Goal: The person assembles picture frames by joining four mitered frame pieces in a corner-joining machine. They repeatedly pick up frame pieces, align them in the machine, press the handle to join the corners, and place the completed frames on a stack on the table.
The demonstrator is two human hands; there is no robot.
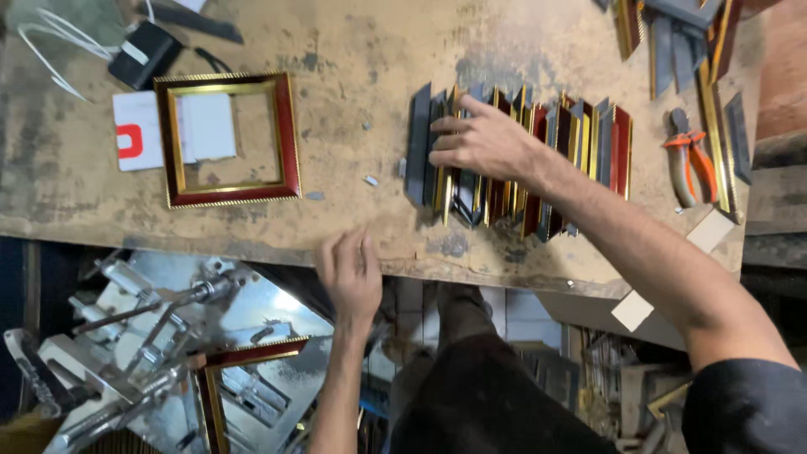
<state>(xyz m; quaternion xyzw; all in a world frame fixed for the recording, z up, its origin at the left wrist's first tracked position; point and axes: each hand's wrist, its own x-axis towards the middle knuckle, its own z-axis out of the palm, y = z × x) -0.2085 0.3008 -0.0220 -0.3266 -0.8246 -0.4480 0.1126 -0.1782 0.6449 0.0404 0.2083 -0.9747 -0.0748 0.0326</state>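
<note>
I look down on a worn, stained wooden worktop (pixel 361 59) in a cluttered framing shop, its near edge running across the middle of the view. Toward its right side sits a row of short moulding pieces (pixel 580 143), red, gold and grey, packed side by side on edge so that their mitred ends line up. My right hand (pixel 479 143) lies flat on the left part of that row, fingers spread and holding nothing, which reads to me as steadying the pieces so they stay together. My left hand (pixel 349 273) rests at the worktop's near edge, fingers loosely open and empty, well apart from the row.

To the left lies a finished red and gold frame (pixel 229 139), flat, with white paper (pixel 139 130) partly under it. Orange-handled pliers (pixel 691 160) lie just right of the row, beside more loose moulding lengths (pixel 681 42). Below the worktop's edge I see a metal joining machine (pixel 160 336) with a half-built frame corner (pixel 244 361) sitting on it.
</note>
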